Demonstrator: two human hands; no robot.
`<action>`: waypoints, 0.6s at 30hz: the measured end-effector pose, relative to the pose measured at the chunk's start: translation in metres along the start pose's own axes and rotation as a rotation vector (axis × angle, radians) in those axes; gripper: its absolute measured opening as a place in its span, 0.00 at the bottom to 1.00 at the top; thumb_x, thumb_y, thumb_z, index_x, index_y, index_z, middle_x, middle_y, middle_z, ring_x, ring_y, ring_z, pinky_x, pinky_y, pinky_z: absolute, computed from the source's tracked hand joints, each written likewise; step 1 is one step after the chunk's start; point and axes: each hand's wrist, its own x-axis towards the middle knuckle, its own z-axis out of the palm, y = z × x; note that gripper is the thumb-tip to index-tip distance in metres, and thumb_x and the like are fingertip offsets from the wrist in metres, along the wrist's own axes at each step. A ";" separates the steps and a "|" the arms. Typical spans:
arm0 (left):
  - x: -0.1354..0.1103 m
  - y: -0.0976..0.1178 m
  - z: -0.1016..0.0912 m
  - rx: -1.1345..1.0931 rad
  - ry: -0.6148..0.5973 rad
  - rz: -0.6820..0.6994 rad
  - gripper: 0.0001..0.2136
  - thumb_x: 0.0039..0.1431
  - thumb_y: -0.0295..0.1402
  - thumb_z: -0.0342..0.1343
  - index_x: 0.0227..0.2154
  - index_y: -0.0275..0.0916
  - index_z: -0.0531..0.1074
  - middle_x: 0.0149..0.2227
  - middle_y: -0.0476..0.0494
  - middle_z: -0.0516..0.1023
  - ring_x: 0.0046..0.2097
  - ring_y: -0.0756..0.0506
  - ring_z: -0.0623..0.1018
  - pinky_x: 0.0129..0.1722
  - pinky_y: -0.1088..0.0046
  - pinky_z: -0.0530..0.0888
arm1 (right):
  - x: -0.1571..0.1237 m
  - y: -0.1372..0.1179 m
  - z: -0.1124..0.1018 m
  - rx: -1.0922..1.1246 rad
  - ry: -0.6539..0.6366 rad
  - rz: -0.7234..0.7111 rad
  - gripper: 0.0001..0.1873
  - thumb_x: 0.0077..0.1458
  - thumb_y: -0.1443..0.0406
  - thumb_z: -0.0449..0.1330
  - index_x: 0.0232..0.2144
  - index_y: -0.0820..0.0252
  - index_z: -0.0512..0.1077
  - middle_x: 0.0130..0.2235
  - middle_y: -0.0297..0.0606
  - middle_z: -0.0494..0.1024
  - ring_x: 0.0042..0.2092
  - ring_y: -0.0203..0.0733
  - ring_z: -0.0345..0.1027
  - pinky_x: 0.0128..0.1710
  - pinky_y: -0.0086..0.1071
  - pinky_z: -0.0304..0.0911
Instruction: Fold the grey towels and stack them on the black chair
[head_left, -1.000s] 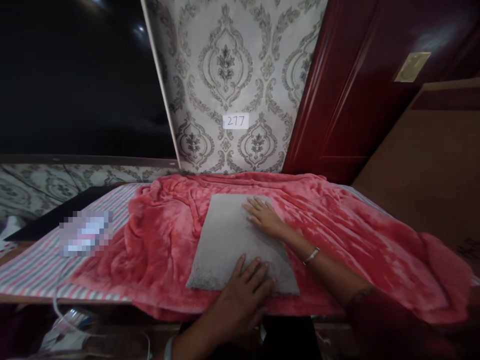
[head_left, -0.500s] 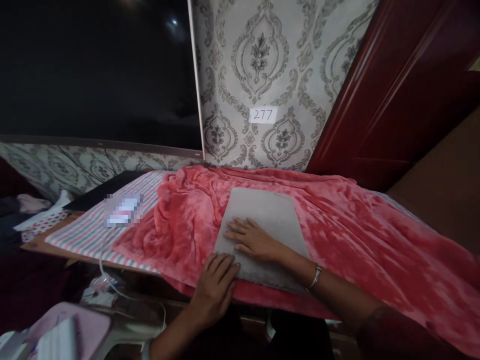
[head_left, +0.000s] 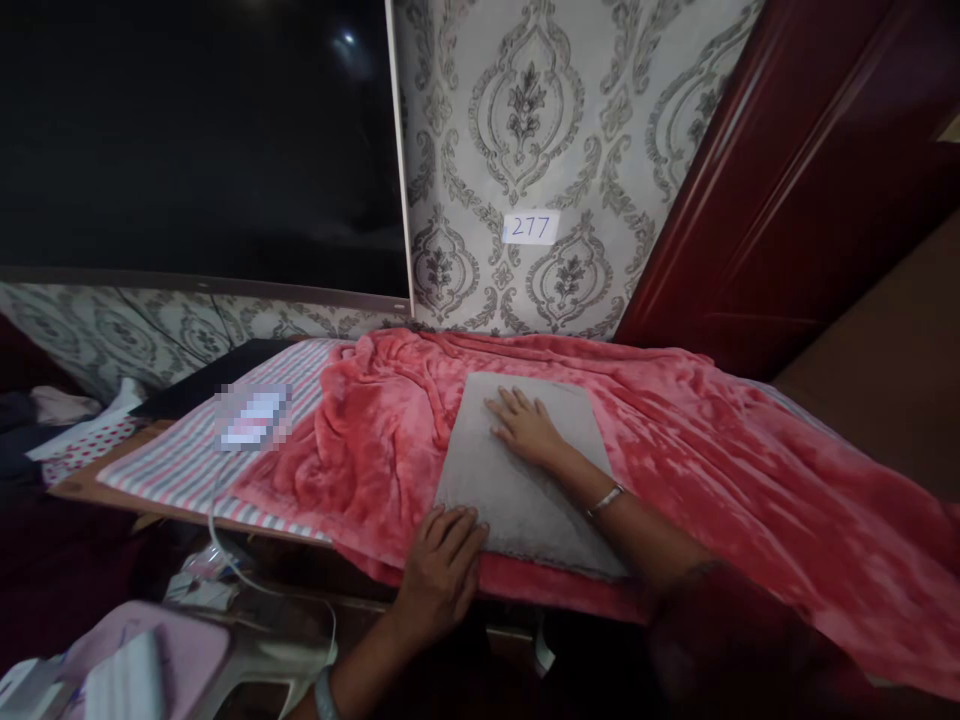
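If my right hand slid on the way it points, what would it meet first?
Your right hand lies on the grey cloth; past its left edge, it would probably meet the red blanket first.

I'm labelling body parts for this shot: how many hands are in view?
2. The left hand rests at the near left corner of the grey cloth; the right hand lies spread on its far part. No other hand shows.
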 end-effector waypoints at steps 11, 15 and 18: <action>0.043 -0.027 -0.021 -0.408 -0.119 -0.241 0.21 0.70 0.32 0.44 0.65 0.43 0.62 0.61 0.38 0.72 0.63 0.43 0.70 0.63 0.57 0.70 | -0.096 -0.040 0.026 0.208 -0.026 -0.556 0.34 0.67 0.53 0.55 0.71 0.48 0.53 0.73 0.40 0.50 0.74 0.48 0.30 0.71 0.56 0.31; 0.083 -0.065 0.001 -0.458 -0.526 -0.030 0.26 0.72 0.41 0.40 0.70 0.44 0.52 0.69 0.39 0.60 0.70 0.43 0.60 0.67 0.54 0.63 | -0.094 -0.038 0.031 0.233 -0.017 -0.580 0.34 0.65 0.54 0.58 0.70 0.49 0.56 0.69 0.39 0.60 0.73 0.49 0.36 0.72 0.54 0.26; 0.105 -0.093 0.035 -0.374 -0.738 0.046 0.28 0.71 0.48 0.40 0.70 0.45 0.53 0.71 0.37 0.55 0.72 0.38 0.55 0.68 0.45 0.58 | -0.094 -0.038 0.032 0.280 -0.011 -0.577 0.33 0.68 0.52 0.53 0.71 0.48 0.54 0.70 0.39 0.58 0.72 0.47 0.41 0.72 0.52 0.26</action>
